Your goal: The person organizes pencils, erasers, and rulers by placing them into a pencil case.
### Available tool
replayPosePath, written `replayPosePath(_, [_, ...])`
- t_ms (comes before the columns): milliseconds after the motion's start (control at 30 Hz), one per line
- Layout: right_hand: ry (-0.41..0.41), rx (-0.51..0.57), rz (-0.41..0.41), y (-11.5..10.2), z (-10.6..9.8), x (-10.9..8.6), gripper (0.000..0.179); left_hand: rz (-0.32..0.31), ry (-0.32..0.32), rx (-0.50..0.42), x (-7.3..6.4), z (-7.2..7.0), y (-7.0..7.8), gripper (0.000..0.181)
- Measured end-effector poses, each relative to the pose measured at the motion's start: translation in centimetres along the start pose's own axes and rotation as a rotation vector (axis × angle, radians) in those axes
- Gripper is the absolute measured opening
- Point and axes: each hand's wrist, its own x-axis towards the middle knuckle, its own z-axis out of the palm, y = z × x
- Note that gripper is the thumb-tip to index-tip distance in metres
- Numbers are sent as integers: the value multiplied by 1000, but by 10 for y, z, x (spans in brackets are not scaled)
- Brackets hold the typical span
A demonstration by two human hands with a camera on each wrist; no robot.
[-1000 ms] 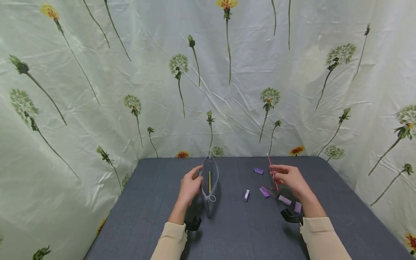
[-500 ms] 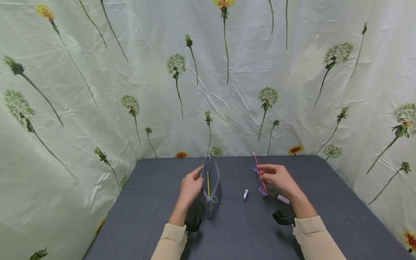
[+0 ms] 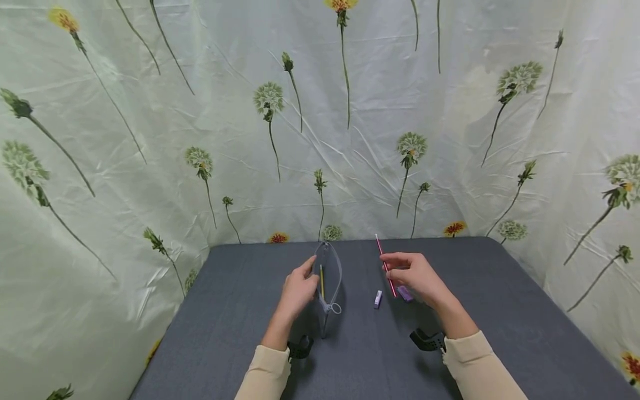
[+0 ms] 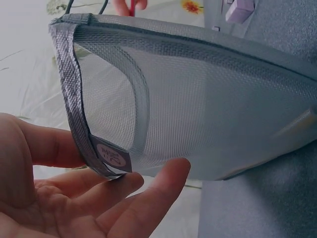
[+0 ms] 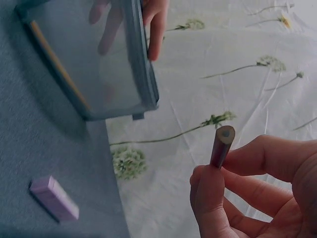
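My left hand (image 3: 299,289) pinches the side edge of a grey see-through mesh pouch (image 4: 173,99), which stands on edge with its mouth spread wide. Fingertips press near its small label (image 4: 111,153). Inside the pouch lies a yellow pencil (image 3: 322,283). To the right, my right hand (image 3: 412,275) holds a red pencil (image 3: 380,247) between thumb and fingers, raised over the table and tilted. Its near end, in the right wrist view, is blunt with a dark core. A small purple-and-white block (image 3: 378,299) lies between the hands; another purple block (image 3: 405,293) shows beside the right fingers.
The dark grey table (image 3: 230,333) ends at the back against a pale curtain (image 3: 220,111) printed with dandelions. A looped zip pull (image 3: 335,308) hangs at the pouch's near end. The right hand and forearm cover part of the table's right side.
My right hand has carried the red pencil leftward, closer to the pouch, and now hides several purple blocks seen before. The left hand still holds the pouch, which has shifted slightly right.
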Motion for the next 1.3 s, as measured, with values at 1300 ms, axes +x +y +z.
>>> replayPosePath(1300, [-204, 0, 56, -54, 90, 36, 36, 14, -71, -55, 0, 1, 4, 60])
